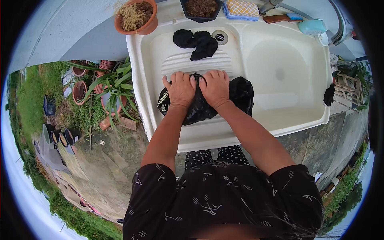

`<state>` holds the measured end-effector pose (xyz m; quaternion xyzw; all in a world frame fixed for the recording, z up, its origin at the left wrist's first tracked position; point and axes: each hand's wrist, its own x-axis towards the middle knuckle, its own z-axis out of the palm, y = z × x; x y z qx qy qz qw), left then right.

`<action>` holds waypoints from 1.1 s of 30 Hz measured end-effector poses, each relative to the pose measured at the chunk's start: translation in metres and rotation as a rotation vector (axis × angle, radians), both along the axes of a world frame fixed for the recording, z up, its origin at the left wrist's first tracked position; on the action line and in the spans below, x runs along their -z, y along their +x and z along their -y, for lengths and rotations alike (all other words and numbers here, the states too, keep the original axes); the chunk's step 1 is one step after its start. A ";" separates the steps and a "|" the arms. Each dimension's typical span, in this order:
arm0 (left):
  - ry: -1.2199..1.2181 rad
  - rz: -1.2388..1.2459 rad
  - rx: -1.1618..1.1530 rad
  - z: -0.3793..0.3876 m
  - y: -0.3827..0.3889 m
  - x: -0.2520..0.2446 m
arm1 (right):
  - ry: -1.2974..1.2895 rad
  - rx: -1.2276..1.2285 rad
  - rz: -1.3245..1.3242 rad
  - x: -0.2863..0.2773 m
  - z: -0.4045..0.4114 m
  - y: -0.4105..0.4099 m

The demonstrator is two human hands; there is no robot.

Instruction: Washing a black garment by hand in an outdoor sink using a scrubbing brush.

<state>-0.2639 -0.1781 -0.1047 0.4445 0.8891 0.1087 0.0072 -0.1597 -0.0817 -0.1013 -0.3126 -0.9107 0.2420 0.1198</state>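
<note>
A black, wet-looking garment (199, 109) lies bunched on the ribbed washboard (177, 63) in the left part of a cream laundry sink (162, 132). White lettering shows on its left end, and a rounded fold bulges to the right. My left hand (181, 91) grips the cloth from above, fingers pointing away from me. Close beside it, my right hand (215, 90) holds the same garment, with the thumbs near each other over a raised fold. Beyond my fingers, a smaller crumpled black cloth (205, 45) rests near the metal drain (220, 37).
Shallow water stands in the right basin (279, 54). Along the back ledge are a terracotta pot (150, 22), a dark planter (201, 10), a sponge (242, 8), a wooden brush (277, 19) and a turquoise cup (312, 27). A black cloth (329, 95) hangs over the right rim.
</note>
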 end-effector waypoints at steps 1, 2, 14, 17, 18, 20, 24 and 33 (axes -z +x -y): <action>0.118 -0.059 -0.037 -0.014 -0.011 0.008 | 0.002 0.164 -0.110 0.003 -0.009 -0.019; 0.106 -0.081 -0.079 -0.015 -0.020 0.020 | 0.002 0.149 -0.122 0.003 -0.008 -0.024; 0.079 0.163 0.184 0.051 0.034 -0.004 | 0.060 -0.255 -0.050 -0.009 0.016 0.056; 0.037 0.037 -0.073 0.017 0.011 0.012 | 0.155 0.049 -0.104 -0.010 -0.001 -0.008; 0.040 0.047 -0.124 0.013 0.013 0.014 | 0.155 0.032 -0.052 -0.006 -0.005 -0.009; 0.057 0.123 -0.284 0.016 0.025 0.015 | -0.003 -0.044 0.074 -0.009 -0.008 0.000; 0.108 0.474 -0.231 0.057 0.075 -0.022 | -0.083 -0.269 -0.031 -0.021 0.009 0.080; 0.308 0.061 -0.352 -0.022 0.010 0.023 | 0.218 0.106 -0.088 -0.003 -0.014 -0.025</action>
